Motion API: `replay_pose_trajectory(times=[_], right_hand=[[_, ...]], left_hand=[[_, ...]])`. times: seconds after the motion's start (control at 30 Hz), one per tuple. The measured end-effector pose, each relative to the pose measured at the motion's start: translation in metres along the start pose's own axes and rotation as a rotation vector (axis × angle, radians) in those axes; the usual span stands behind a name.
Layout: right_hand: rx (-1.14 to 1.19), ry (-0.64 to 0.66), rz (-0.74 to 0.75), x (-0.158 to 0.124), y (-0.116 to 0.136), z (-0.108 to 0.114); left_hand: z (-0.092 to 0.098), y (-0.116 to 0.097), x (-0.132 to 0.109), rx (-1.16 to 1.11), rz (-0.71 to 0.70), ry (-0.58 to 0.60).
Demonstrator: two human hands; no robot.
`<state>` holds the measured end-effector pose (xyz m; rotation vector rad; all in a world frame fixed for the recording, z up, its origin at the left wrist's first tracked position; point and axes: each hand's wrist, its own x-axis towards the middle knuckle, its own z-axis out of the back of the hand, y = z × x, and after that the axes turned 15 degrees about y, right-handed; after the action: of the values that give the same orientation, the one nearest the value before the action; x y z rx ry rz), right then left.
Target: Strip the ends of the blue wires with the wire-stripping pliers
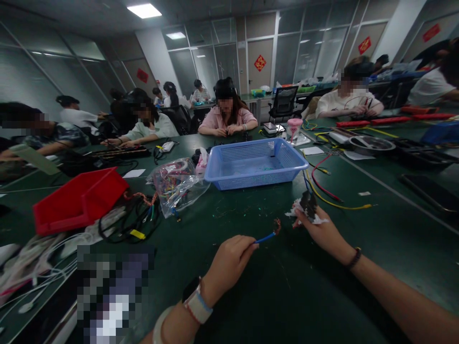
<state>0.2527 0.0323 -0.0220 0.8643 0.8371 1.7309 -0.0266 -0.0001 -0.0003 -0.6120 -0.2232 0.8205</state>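
My left hand [229, 265] is closed in a pinch on a short blue wire [264, 237] whose bare copper strands fray out at its far tip. A watch with a pale strap is on that wrist. My right hand [319, 227] is closed round a small dark object wrapped in crumpled white paper or tape [307, 208], held just right of the wire's tip. A dark bracelet sits on the right wrist. Both hands hover over the green table [251, 286].
A blue plastic basket [255, 165] stands beyond my hands. A clear bag of coloured wires [177, 184], a red bin [81, 198] and black cables lie to the left. Yellow and red leads [330, 196] trail right. Several people sit working around the tables.
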Motion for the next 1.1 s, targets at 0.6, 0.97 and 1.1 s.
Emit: replay_pose_trajectory(times=[0.6, 0.97, 1.1], right_hand=[[-0.866, 0.096, 0.127, -0.009, 0.013, -0.007], [-0.834, 0.095, 0.090, -0.009, 0.020, -0.011], [-0.791, 0.093, 0.100, -0.009, 0.019, -0.011]], left_hand=[[-0.002, -0.007, 0.000, -0.019, 0.003, -0.024], [-0.001, -0.007, 0.000, 0.010, 0.004, -0.032], [0.000, -0.008, 0.000, 0.008, -0.006, -0.019]])
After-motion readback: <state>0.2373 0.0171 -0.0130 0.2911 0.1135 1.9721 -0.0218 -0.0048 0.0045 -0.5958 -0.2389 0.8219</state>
